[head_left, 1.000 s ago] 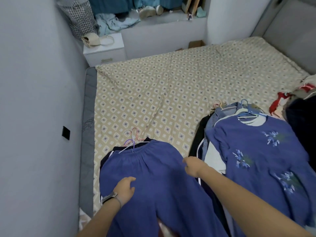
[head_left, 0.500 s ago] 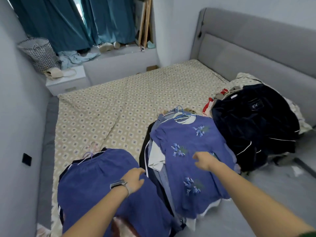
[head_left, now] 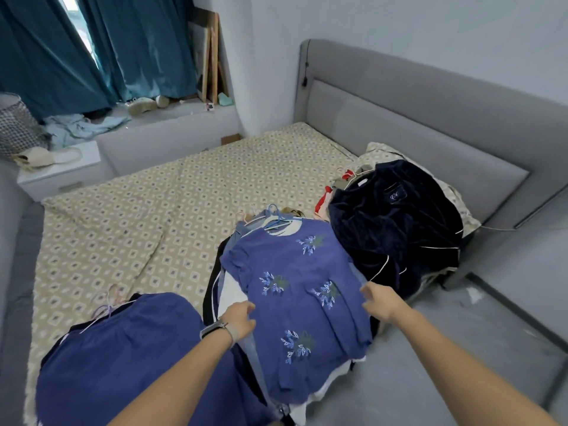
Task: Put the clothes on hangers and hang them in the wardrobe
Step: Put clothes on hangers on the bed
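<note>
Both hands reach over the near edge of a bed (head_left: pixel 153 210) covered in a patterned sheet, toward a blue top (head_left: pixel 295 305) with embroidered flowers that lies at the centre of the view on top of a pile of other clothes. The left hand (head_left: pixel 241 318), with a watch (head_left: pixel 215 329) on its wrist, sits at the top's 9 o'clock edge, fingers curled at the fabric; whether its grip has closed on the cloth cannot be told. The right hand (head_left: pixel 379 301) is at the top's 3 o'clock edge, fingers bent loosely and touching or just above the side seam, and its grip is equally unclear. A blue hanger (head_left: pixel 276 218) pokes out of the top's collar at 12 o'clock. At 7 o'clock from the top lies a pair of blue trousers (head_left: pixel 129 361) on a pale purple hanger (head_left: pixel 104 309), under the left forearm. At 2 o'clock a dark navy garment (head_left: pixel 396 222) with white piping is heaped against the grey headboard (head_left: pixel 399 118), red cloth (head_left: pixel 322 202) showing beside it. Far off at 10 o'clock stand a white nightstand (head_left: pixel 58 176) and teal curtains (head_left: pixel 92 47) above a window ledge.
</note>
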Available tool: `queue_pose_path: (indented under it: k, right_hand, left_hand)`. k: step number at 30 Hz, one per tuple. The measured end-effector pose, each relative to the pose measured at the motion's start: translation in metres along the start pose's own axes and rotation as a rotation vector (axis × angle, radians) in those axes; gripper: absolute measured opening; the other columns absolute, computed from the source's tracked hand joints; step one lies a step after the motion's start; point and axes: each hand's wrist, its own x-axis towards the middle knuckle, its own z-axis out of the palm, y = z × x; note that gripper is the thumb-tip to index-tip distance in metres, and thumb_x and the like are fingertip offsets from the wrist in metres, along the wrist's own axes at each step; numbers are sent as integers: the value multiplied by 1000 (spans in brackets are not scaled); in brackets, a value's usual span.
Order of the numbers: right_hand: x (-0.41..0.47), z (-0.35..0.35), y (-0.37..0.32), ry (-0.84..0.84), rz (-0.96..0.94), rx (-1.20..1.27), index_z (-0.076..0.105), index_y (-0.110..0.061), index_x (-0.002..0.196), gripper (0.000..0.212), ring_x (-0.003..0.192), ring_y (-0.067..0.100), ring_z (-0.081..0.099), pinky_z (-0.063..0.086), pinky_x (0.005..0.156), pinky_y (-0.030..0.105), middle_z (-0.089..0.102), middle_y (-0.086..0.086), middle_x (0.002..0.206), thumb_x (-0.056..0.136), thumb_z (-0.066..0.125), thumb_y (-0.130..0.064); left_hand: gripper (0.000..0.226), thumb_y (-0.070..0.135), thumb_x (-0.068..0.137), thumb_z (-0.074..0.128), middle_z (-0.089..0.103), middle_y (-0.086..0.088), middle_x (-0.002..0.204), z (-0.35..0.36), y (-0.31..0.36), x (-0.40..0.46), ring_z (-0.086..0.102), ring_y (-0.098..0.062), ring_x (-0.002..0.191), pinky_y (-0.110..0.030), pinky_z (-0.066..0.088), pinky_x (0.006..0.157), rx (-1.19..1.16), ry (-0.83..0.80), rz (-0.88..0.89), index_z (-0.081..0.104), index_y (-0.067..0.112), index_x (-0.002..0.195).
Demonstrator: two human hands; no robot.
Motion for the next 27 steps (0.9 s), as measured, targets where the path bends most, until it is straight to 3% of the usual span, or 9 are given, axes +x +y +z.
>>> queue_pose_path:
  k: [7,11,14,16,17,20,23,27]
  right_hand:
    - [62,-21,-21,-48,-66,-45,46,-14,137,47,125,21,52,44,101,31,51,6,140,91,57,-18]
    - [100,-42,-20,-80,-31,-93,45,-13,137,47,103,-5,60,45,94,27,49,5,142,92,58,-22]
    - [124,-43,-22,-105,13,-130,47,-13,136,49,123,17,53,45,98,28,50,5,141,90,60,-23]
    - [136,-40,-30,-124,14,-146,46,-14,136,49,125,21,51,44,99,28,50,5,141,90,60,-23]
    - [143,-38,-36,-135,10,-151,47,-14,136,49,126,21,51,44,100,28,50,5,141,89,59,-23]
    - [168,-28,-58,-158,-18,-147,49,-17,135,49,124,20,53,44,101,28,53,4,138,87,59,-22]
    - [196,-20,-76,-201,-59,-137,52,-19,133,47,123,19,53,45,100,27,53,2,137,87,59,-23]
    - [231,-11,-82,-261,-110,-163,54,-18,128,38,123,18,52,42,100,27,55,0,134,93,55,-33]
  left_hand:
    - [39,17,84,56,58,-6,124,-26,-6,83,54,-24,118,-32,43,98,15,-40,-9,57,11,123]
    - [34,24,83,58,61,-6,119,-23,-28,140,57,-21,109,-31,45,93,36,-56,-24,59,13,115]
    - [20,19,86,56,61,-5,112,-42,-18,138,57,-23,106,-30,43,92,68,-64,-27,59,14,104]
    - [6,16,87,53,62,-5,104,-52,-17,143,58,-24,103,-31,43,92,83,-69,-39,55,21,87]
    - [6,16,87,52,62,-5,106,-57,-19,148,58,-24,103,-30,44,90,76,-71,-61,55,21,88]
    - [27,19,90,51,61,-8,115,-66,-27,161,57,-23,107,-28,45,86,34,-59,-143,55,10,115]
    - [31,24,88,54,63,-6,106,-66,-30,165,59,-21,103,-27,46,85,-36,-62,-226,53,12,118]
    - [31,27,86,57,61,-5,120,-56,-31,169,58,-19,99,-24,44,83,-174,-54,-354,55,16,115]
